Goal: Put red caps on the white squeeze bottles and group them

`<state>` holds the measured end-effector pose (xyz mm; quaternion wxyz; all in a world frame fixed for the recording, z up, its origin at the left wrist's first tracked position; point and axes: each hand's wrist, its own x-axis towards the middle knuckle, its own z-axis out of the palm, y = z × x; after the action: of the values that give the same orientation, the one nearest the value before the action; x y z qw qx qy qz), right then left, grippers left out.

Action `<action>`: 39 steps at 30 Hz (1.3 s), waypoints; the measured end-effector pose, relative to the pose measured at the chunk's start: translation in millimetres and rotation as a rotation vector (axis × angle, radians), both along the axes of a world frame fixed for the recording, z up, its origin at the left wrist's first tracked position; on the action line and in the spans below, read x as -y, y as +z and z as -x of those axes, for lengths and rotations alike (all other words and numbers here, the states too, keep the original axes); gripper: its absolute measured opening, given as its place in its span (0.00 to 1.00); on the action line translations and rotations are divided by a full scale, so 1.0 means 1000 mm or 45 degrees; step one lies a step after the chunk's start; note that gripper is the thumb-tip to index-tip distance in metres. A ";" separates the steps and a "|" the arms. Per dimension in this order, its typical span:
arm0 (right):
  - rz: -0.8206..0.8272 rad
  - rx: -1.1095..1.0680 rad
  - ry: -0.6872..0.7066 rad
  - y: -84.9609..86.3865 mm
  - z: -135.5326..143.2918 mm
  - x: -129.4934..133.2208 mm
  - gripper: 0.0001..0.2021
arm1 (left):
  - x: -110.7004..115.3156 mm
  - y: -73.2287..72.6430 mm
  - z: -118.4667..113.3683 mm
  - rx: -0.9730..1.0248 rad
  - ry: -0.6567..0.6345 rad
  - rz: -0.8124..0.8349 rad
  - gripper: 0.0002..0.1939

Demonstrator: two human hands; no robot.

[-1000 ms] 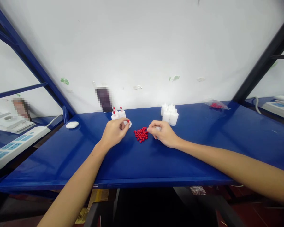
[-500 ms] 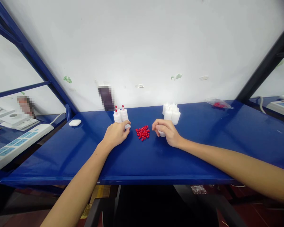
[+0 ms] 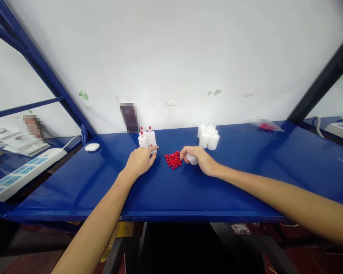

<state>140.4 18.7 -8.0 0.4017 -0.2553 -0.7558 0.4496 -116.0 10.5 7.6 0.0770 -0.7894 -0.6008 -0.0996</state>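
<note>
My left hand (image 3: 139, 160) is curled around a small white bottle (image 3: 153, 151) with a red tip, the index finger and thumb about it. Just behind it stand more white squeeze bottles with red caps (image 3: 151, 137). My right hand (image 3: 201, 158) grips another white bottle (image 3: 192, 159), tilted in the palm, its top hidden by the fingers. The right fingertips reach the right edge of a pile of small red caps (image 3: 173, 160) lying between the two hands. Whether they pinch a cap cannot be made out.
Several white bottles without red caps (image 3: 213, 140) stand behind my right hand. A clear bag with red pieces (image 3: 266, 125) lies by the wall at the right. A white oval object (image 3: 92, 147) is at the left, near a power strip (image 3: 28, 171). Blue frame posts (image 3: 54, 83) flank the table.
My right hand has moved slightly left with the bottle, its fingers now at the red caps. The bottle in it shows more. My left hand stays nearly in place; the view has shifted slightly.
</note>
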 end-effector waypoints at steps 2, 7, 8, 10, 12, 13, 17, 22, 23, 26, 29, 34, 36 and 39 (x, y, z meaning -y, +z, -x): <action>0.010 0.004 0.035 0.000 0.000 -0.001 0.17 | 0.001 -0.002 -0.003 0.039 -0.129 0.032 0.21; 0.036 0.033 0.078 0.002 -0.001 0.000 0.15 | 0.001 -0.008 -0.010 0.085 -0.383 0.106 0.20; 0.041 0.040 0.070 0.002 -0.001 0.001 0.14 | 0.001 -0.008 -0.011 0.093 -0.404 0.115 0.20; 0.053 0.048 0.049 0.002 0.000 0.001 0.14 | 0.000 -0.009 -0.012 0.112 -0.429 0.124 0.20; 0.064 0.043 0.031 0.002 0.000 0.001 0.13 | -0.001 -0.009 -0.011 0.130 -0.443 0.119 0.18; 0.072 0.036 0.025 0.001 0.000 0.001 0.13 | -0.002 -0.009 -0.010 0.139 -0.442 0.113 0.17; 0.135 0.013 0.022 0.000 0.000 0.001 0.13 | -0.001 -0.006 -0.009 0.215 -0.408 0.046 0.13; 0.115 0.005 0.000 -0.001 0.001 0.002 0.13 | 0.010 -0.004 -0.033 0.641 -0.492 -0.171 0.08; 0.101 0.006 -0.009 -0.001 0.001 0.002 0.13 | 0.012 -0.003 -0.041 0.773 -0.520 -0.172 0.08; 0.045 0.013 -0.032 -0.001 0.001 0.003 0.15 | 0.019 -0.004 -0.064 1.153 -0.552 -0.044 0.09; -0.016 0.042 -0.048 -0.001 0.001 0.003 0.19 | 0.022 -0.005 -0.075 1.420 -0.526 0.148 0.11; -0.073 0.065 -0.067 -0.003 0.002 0.004 0.22 | 0.022 -0.006 -0.079 1.543 -0.510 0.220 0.12; -0.098 0.056 -0.055 -0.003 0.002 0.004 0.22 | 0.022 -0.006 -0.083 1.533 -0.521 0.192 0.09; -0.087 0.060 -0.014 -0.004 0.002 0.004 0.22 | 0.023 -0.007 -0.089 1.500 -0.564 0.139 0.05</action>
<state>138.0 14.4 -12.4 0.3948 -0.2561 -0.7785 0.4152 -26.5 -12.8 0.6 -0.3294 -0.7106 -0.3690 -0.5004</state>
